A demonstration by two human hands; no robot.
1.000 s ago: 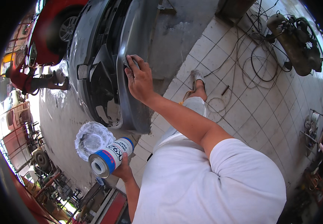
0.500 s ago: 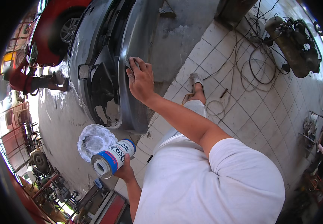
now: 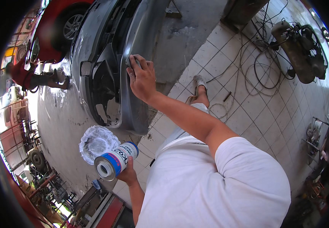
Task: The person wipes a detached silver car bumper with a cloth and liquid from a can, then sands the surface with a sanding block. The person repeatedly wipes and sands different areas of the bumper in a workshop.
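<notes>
My right hand (image 3: 142, 78) reaches forward onto the rounded edge of a grey car bumper (image 3: 137, 108), fingers bent over its surface. A dark edge shows under the fingertips; what it belongs to is mostly hidden. Lower down, my left hand (image 3: 128, 173) grips a blue and white paint can (image 3: 119, 156), tilted with its round mouth toward me. Beside the can, on its far left side, is a white bowl-shaped thing (image 3: 97, 143) with a ruffled rim and greyish smudges inside. Whether the left hand also supports it cannot be seen.
A person in a red top (image 3: 23, 78) is at the far left, near a red car (image 3: 54, 28). Hoses and cables (image 3: 261, 72) lie coiled on the tiles, near a dark tank-shaped machine (image 3: 295, 51). Metal parts (image 3: 59, 190) clutter the lower left.
My right hand has shifted slightly up and left along the bumper edge. The can and white bowl-shaped thing stay almost in place; the whole view has tilted a little.
</notes>
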